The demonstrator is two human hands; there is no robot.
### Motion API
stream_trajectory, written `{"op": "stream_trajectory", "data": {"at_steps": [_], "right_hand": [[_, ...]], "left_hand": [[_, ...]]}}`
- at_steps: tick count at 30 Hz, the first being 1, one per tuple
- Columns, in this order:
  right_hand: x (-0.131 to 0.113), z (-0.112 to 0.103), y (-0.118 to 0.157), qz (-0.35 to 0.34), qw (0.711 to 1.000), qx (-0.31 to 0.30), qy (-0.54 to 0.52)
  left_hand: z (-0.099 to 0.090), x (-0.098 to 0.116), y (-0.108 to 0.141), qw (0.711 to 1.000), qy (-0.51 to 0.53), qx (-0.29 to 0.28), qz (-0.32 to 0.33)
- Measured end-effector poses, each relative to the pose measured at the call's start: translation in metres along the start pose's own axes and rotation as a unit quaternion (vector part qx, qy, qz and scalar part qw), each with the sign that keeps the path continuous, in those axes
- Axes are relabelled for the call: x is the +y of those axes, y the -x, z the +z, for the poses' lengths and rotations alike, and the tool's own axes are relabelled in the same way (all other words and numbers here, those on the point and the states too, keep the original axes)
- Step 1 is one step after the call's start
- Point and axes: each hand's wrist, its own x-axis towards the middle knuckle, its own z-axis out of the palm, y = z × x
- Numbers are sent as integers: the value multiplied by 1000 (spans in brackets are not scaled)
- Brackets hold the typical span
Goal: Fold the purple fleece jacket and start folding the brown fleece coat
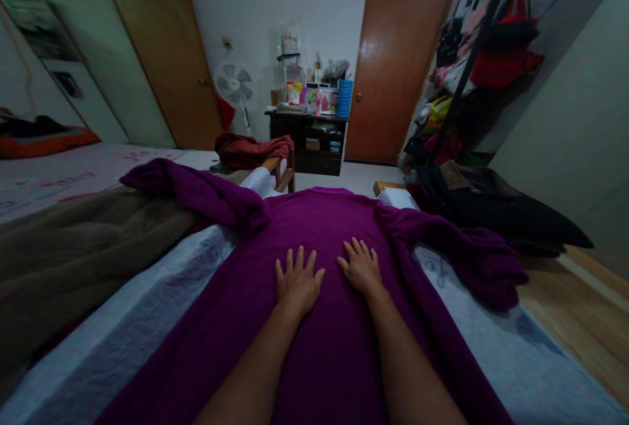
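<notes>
A long purple garment (pixel 329 346) lies spread out before me on a bed with a pale blue-white cover (pixel 162 300). Its neckline points away from me, and its two sleeves reach out to either side. My left hand (pixel 297 281) rests flat on the upper middle of the cloth with the fingers spread. To its right, my right hand (pixel 361 266) also lies palm down on the fabric, fingers apart. Neither hand grips anything. The garment's lower end runs out of view below my forearms.
A brown blanket (pixel 98 241) lies along the left, under the left sleeve. Dark folded clothes (pixel 491 209) are piled at the right. Beyond the bed stand a dark cabinet (pixel 307 156), a white fan (pixel 236 84) and a wooden door (pixel 388 71). Reddish cloth (pixel 253 150) drapes over a wooden frame.
</notes>
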Motion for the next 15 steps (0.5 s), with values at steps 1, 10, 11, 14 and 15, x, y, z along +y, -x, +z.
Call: {"op": "stream_trajectory", "data": {"at_steps": [1,10,11,14,15], "right_hand": [[0,0,0,3,1000,0,3],[-2,0,2,8,1000,-10,22],[-3,-1,0,14,999,-21,25],[-7,-5,-10,23,998,-58,27],[-8,-6,-13,13,998,-64,25]], "left_hand": [[-1,-2,-2,1000,-4,5,-16],[5,-2,-10,997,26,39,54],[5,-1,-10,995,38,37,84],[6,3,-9,989,64,27,129],[6,4,-9,989,67,24,130]]}}
